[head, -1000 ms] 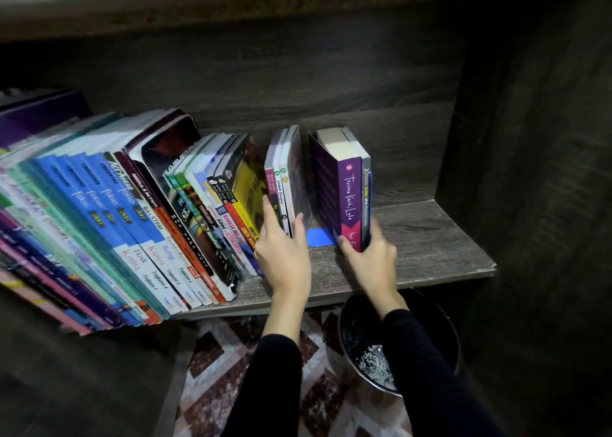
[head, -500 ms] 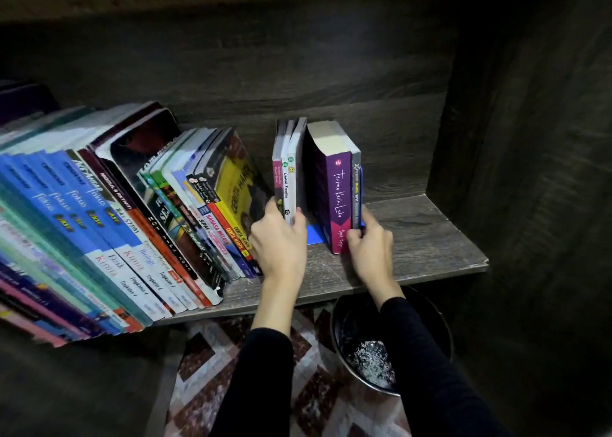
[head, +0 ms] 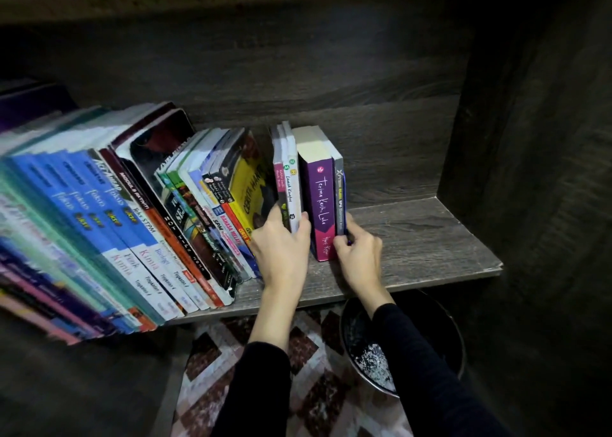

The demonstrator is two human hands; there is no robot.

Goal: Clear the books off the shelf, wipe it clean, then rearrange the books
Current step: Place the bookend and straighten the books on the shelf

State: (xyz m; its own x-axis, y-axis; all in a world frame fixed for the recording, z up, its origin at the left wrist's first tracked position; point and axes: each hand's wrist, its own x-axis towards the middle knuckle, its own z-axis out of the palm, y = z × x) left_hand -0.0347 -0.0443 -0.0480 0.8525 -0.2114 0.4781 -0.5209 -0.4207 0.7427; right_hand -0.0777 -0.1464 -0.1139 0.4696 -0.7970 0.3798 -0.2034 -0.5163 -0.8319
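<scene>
Dark wooden shelf [head: 414, 238] (patterned rug [head: 314, 387] below)

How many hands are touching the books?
2. The left hand grips the thin white book and its neighbours, beside the leaning row. The right hand pinches the bottom of the grey book, next to the thick purple book.

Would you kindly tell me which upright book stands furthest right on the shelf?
The thin grey-spined book, right of the thick purple book; the right hand pinches its base.
</scene>
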